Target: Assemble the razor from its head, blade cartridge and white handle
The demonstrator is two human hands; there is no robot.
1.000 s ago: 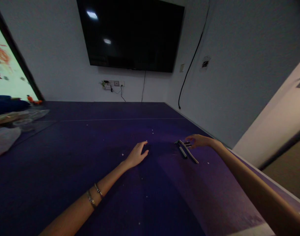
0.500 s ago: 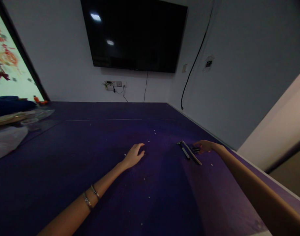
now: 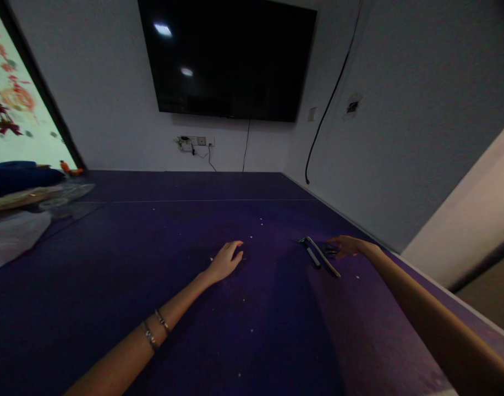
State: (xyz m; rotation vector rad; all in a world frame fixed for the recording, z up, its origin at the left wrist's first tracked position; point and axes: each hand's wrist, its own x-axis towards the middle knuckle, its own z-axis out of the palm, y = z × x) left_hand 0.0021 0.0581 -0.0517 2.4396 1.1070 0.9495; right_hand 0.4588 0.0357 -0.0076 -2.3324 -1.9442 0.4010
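Observation:
My left hand (image 3: 225, 262) rests on the dark purple tabletop (image 3: 186, 324) with its thumb and fingers apart, holding nothing. Farther right, my right hand (image 3: 346, 246) has its fingers around a small dark object (image 3: 330, 251) on the table; its kind is too dim to make out. Just left of that hand lies a long, slightly bent strip (image 3: 325, 258) with a pale edge. A short dark stick with a light grey stretch, like a pen or marker (image 3: 313, 256), lies alongside the strip.
Small white specks dot the tabletop. At the far left are a clear plastic bag (image 3: 18, 236), dark blue cloth (image 3: 23, 177) and a small orange object (image 3: 70, 169). A television (image 3: 235, 60) hangs on the back wall, and a black cable (image 3: 328, 104) dangles at right.
The whole view has shifted very slightly. Both hands stay in nearly the same places, and the strip and stick lie as before.

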